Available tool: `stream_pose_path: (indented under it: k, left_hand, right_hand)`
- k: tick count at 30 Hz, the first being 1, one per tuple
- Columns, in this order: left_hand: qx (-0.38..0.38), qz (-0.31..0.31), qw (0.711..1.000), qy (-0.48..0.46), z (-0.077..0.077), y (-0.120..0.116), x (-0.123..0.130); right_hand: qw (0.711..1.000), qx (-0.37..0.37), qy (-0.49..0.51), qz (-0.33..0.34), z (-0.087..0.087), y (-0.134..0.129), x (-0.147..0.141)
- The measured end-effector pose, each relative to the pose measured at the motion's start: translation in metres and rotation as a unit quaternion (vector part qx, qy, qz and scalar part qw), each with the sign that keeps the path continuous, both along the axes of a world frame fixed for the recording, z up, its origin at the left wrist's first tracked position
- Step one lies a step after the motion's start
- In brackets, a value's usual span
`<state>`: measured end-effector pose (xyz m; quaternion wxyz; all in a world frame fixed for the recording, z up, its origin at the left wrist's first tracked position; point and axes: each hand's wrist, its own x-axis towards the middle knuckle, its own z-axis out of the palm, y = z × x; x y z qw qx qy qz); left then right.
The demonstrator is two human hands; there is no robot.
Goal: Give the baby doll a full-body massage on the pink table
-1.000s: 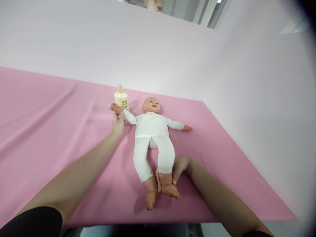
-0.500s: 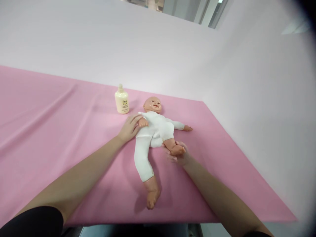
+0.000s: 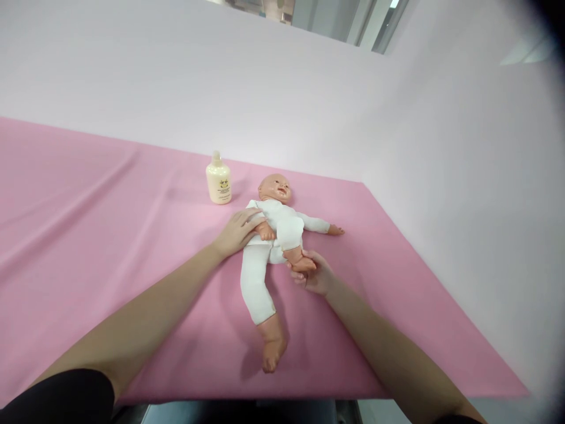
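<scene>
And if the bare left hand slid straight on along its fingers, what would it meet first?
Probably the white-clothed chest of the bald plastic baby doll, whose arm the left hand touches; the raised knee is close too, and depth is unclear.

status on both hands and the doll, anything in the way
Left hand on doll's near forearm, right hand gripping its raised foot. Doll on its back. Bottle upright beyond left hand, not between hands.

It looks like a training or demonstration room, though the exact kind cannot be told; a worktop (image 3: 388,330) under smooth pink cloth stands against plain white partitions (image 3: 198,76), bare as a booth (rather clinical, really); above their edge show grey panels (image 3: 324,17) and a blurred space beyond.
</scene>
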<state>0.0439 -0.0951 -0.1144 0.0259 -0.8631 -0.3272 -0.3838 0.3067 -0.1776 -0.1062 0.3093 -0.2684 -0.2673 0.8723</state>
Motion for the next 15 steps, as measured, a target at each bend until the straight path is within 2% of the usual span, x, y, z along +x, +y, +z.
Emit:
stream_pose_path:
  k: [3, 6, 8, 11, 13, 15]
  left_hand:
    - [-0.032, 0.020, 0.995, -0.092, -0.001, 0.003, -0.003]
    - [-0.078, 0.041, 0.968, -0.234, -0.007, 0.011, -0.008]
    - [-0.128, 0.054, 0.932, -0.335, -0.010, 0.017, -0.011]
    - [-0.190, 0.069, 0.862, -0.465, -0.012, 0.024, -0.016]
    - [-0.232, 0.069, 0.813, -0.531, -0.011, 0.028, -0.019]
    - [-0.276, 0.070, 0.759, -0.586, -0.010, 0.030, -0.021]
  right_hand:
    - [0.995, 0.072, 0.020, 0.065, -0.002, -0.003, 0.001]
    - [0.975, 0.113, 0.045, 0.185, -0.006, -0.006, 0.002]
    - [0.955, 0.119, 0.055, 0.267, -0.008, -0.008, 0.003]
    - [0.919, 0.144, 0.036, 0.365, -0.004, -0.011, 0.003]
    - [0.898, 0.176, -0.001, 0.402, 0.003, -0.012, 0.003]
    - [0.891, 0.206, -0.032, 0.405, 0.010, -0.012, 0.001]
